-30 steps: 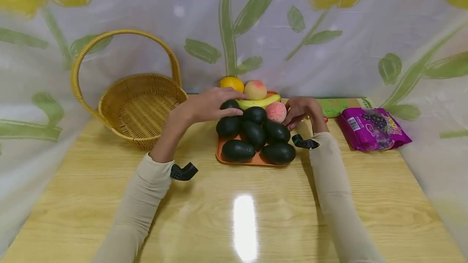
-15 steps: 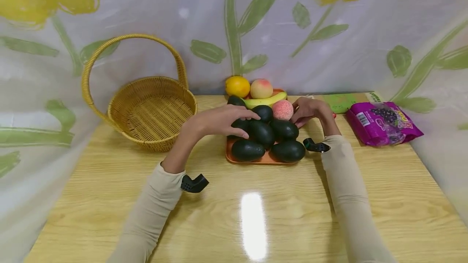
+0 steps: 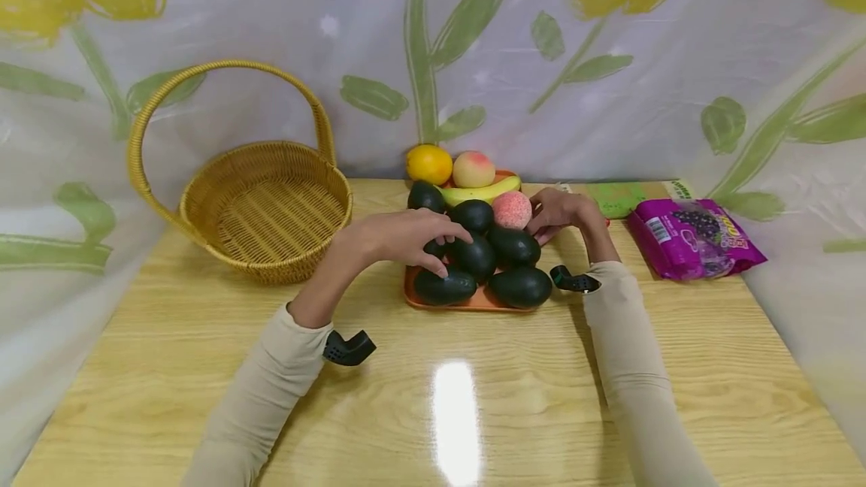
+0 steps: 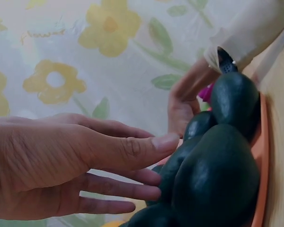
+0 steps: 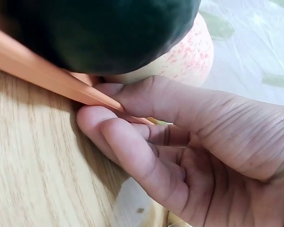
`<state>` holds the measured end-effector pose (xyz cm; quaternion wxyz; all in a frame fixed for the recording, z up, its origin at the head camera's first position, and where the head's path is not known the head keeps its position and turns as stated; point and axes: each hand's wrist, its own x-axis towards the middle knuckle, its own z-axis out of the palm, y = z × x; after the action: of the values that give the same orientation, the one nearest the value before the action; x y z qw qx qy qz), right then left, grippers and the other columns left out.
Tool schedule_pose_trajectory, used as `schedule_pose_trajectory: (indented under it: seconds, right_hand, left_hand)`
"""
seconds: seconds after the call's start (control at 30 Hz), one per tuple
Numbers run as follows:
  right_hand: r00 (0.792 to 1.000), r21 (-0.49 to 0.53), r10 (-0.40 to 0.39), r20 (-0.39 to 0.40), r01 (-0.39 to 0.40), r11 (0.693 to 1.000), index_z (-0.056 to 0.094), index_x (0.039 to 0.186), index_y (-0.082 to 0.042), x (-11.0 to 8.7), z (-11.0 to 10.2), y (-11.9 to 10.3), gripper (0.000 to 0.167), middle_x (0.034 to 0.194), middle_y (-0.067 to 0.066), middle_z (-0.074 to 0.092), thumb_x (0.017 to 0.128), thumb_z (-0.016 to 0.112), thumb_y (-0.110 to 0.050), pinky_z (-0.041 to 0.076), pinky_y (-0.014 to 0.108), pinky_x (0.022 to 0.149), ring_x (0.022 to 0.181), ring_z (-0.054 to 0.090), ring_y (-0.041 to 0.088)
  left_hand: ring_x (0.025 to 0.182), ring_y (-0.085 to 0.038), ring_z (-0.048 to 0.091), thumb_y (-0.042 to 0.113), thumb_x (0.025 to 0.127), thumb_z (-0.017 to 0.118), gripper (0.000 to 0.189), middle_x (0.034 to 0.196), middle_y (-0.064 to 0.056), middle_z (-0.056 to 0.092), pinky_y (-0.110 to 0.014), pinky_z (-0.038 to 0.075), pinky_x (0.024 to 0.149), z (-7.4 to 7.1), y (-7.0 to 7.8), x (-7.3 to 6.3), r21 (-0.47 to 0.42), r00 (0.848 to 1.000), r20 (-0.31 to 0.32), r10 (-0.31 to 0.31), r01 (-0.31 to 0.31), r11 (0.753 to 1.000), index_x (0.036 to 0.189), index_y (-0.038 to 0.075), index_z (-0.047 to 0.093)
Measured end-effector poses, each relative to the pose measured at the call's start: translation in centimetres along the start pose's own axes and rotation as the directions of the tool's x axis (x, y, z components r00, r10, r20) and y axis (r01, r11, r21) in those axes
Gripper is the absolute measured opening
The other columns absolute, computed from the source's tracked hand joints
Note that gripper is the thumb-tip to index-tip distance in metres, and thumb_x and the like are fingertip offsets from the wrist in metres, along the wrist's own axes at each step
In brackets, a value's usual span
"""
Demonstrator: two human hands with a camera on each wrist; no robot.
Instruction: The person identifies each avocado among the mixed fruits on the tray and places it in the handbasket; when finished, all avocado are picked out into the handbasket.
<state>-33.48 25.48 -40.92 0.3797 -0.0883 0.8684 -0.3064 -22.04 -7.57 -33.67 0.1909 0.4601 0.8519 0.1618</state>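
My left hand (image 3: 406, 237) reaches over the left side of an orange tray (image 3: 483, 308), thumb and fingers spread. Its thumb tip overlaps the front-left avocado (image 3: 445, 288) in the head view. From the left wrist, the relaxed fingers point at a large dark avocado (image 4: 217, 177), with nothing between them. At the tray's right side, my right hand (image 3: 563, 213) pinches the rim. The right wrist view has the thumb on top of the tray edge (image 5: 42, 71) and fingers beneath. Several dark green avocados fill the tray, with a pink peach (image 3: 512, 210) beside my right hand.
Farther back lie a banana (image 3: 482, 192), a yellow lemon-like fruit (image 3: 429, 164) and a paler peach (image 3: 473, 169). A wicker basket (image 3: 267, 269) with a tall handle stands left. To the right are a purple grape-print bag (image 3: 697, 239) and a green flat pack (image 3: 616, 198).
My left hand has come down and forward, from over the back-left avocados beside the banana to the front-left avocado. The right hand keeps its place at the tray's right side.
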Motion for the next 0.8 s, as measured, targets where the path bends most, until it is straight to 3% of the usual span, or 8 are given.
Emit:
schedule_pose_trajectory:
  seconds: [0.13, 0.33, 0.47, 0.63, 0.8]
  right_hand:
    - [1.0, -0.008, -0.002, 0.003, 0.002, 1.0, 0.055, 0.138, 0.005, -0.2, -0.2, -0.5, 0.053, 0.114, 0.015, 0.064, 0.09, 0.074, -0.01, 0.063, 0.024, 0.07, 0.073, 0.07, 0.009]
    - [1.0, -0.014, -0.005, -0.002, 0.005, 1.0, 0.054, 0.138, 0.005, -0.5, -0.5, -0.5, 0.053, 0.108, 0.012, 0.063, 0.091, 0.073, -0.009, 0.063, 0.024, 0.07, 0.073, 0.069, 0.009]
    - [1.0, 0.001, 0.013, 0.004, -0.013, 1.0, 0.051, 0.141, 0.007, -0.7, -0.6, 0.1, 0.056, 0.105, 0.01, 0.064, 0.091, 0.072, -0.008, 0.063, 0.024, 0.07, 0.072, 0.069, 0.008]
    - [1.0, 0.014, -0.007, 0.009, 0.006, 1.0, 0.051, 0.141, 0.008, -0.5, -0.3, 0.2, 0.056, 0.104, 0.009, 0.064, 0.092, 0.072, -0.009, 0.063, 0.024, 0.07, 0.071, 0.069, 0.007]
    - [1.0, 0.019, -0.013, 0.016, 0.013, 1.0, 0.052, 0.138, 0.007, -0.4, 0.0, -0.1, 0.053, 0.104, 0.009, 0.065, 0.091, 0.072, -0.008, 0.063, 0.024, 0.07, 0.072, 0.068, 0.008]
  left_hand:
    - [0.116, -0.029, 0.066, 0.031, 0.088, 0.083, 0.064, 0.138, -0.009, 0.066, -0.039, 0.055, 0.103, 0.2, 0.8, 0.1, -0.018, 0.999, 0.047, 0.006, -0.006, 1.0, 0.145, 0.012, 0.06]
    - [0.126, -0.026, 0.061, 0.032, 0.087, 0.085, 0.066, 0.141, -0.009, 0.064, -0.04, 0.051, 0.112, 1.0, 2.1, 1.1, 0.095, 0.985, 0.143, -0.099, 0.086, 0.992, 0.145, 0.014, 0.059]
    - [0.135, -0.027, 0.058, 0.03, 0.087, 0.086, 0.066, 0.147, -0.008, 0.061, -0.043, 0.047, 0.117, 1.3, 3.0, 1.7, 0.157, 0.972, 0.188, -0.14, 0.11, 0.981, 0.146, 0.015, 0.058]
    - [0.138, -0.027, 0.056, 0.028, 0.087, 0.086, 0.065, 0.149, -0.007, 0.06, -0.044, 0.047, 0.118, 1.5, 3.2, 1.7, 0.201, 0.963, 0.201, -0.18, 0.14, 0.97, 0.146, 0.019, 0.059]
    - [0.138, -0.025, 0.057, 0.027, 0.088, 0.086, 0.063, 0.149, -0.006, 0.061, -0.043, 0.047, 0.118, 0.9, 2.7, 1.0, 0.193, 0.974, 0.173, -0.147, 0.112, 0.975, 0.145, 0.017, 0.06]
